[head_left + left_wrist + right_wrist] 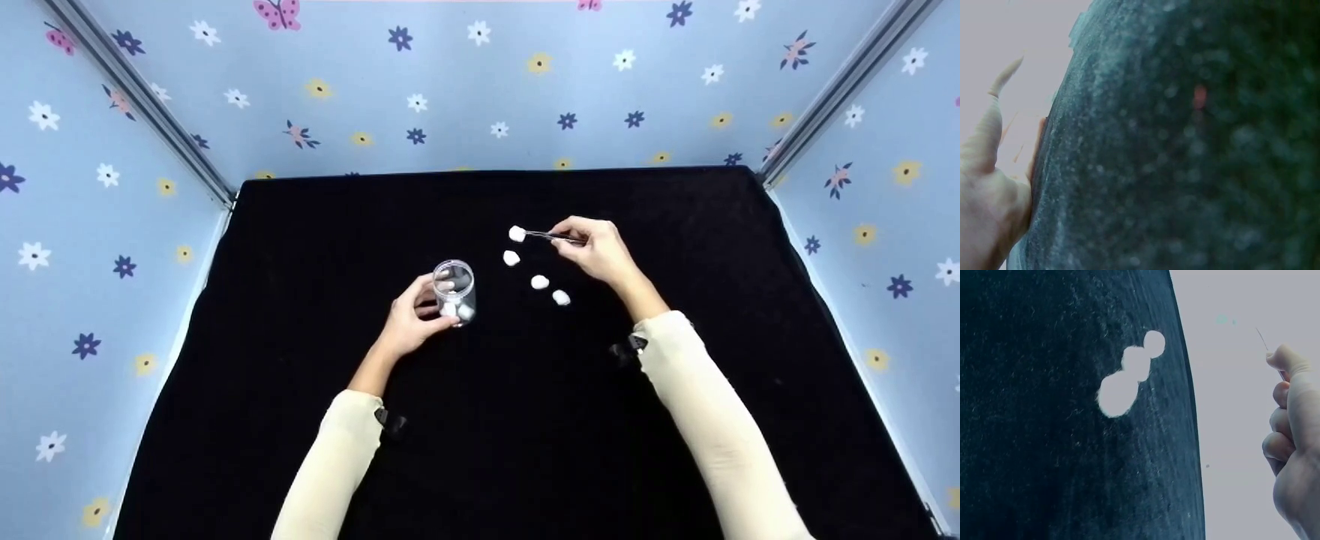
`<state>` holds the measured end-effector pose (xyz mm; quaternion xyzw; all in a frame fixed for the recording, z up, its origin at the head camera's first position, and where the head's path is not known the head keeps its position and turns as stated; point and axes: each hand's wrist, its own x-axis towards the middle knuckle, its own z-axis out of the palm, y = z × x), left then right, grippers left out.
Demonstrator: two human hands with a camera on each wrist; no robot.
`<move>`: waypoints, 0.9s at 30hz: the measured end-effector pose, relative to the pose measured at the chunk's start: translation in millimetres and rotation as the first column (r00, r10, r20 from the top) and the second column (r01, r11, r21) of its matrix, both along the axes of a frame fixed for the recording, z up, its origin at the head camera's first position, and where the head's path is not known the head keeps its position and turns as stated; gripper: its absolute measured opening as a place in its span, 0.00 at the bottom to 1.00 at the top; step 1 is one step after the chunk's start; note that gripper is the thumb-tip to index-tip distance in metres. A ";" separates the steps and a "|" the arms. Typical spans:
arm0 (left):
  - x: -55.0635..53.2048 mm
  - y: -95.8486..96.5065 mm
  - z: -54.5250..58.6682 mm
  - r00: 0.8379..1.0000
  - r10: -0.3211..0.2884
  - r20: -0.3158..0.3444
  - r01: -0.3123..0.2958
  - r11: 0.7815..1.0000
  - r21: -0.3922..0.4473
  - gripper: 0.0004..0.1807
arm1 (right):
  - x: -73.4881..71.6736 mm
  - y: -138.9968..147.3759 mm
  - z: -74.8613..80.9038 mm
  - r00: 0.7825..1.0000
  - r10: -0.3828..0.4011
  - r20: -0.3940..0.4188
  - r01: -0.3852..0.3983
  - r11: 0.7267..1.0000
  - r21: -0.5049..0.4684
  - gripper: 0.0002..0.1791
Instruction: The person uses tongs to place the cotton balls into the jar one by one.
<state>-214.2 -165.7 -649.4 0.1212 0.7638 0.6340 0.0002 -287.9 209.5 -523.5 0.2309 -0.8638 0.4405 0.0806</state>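
Observation:
My left hand holds a clear jar, fingers behind it and thumb in front. Several white cotton balls lie inside the jar, whose open mouth faces up. To the right, my right hand pinches metal tweezers that point left. At their tips is a cotton ball. Three loose cotton balls lie in a slanting row between the hands, also showing as overexposed white blobs in the right wrist view. In the left wrist view the jar is lost in glare.
A black cloth covers the table. Pale blue flowered panels stand along the back and both sides, joined by metal posts at the corners. Small dark cameras sit on both wrists.

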 end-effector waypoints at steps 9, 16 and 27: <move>11.9 5.3 25.4 1.000 0.006 -0.011 -0.006 0.999 -0.042 0.42 | 4.5 -11.9 10.2 0.999 0.028 -0.036 -0.029 0.999 -0.019 0.06; 13.9 9.0 31.6 1.000 0.023 0.017 -0.023 0.999 -0.045 0.42 | 6.7 -21.4 16.4 0.997 0.056 -0.049 -0.057 0.998 -0.018 0.06; 13.0 7.2 28.0 1.000 0.013 -0.018 -0.014 0.999 -0.049 0.41 | 13.4 -36.8 24.7 0.991 0.105 -0.088 -0.106 0.994 -0.015 0.06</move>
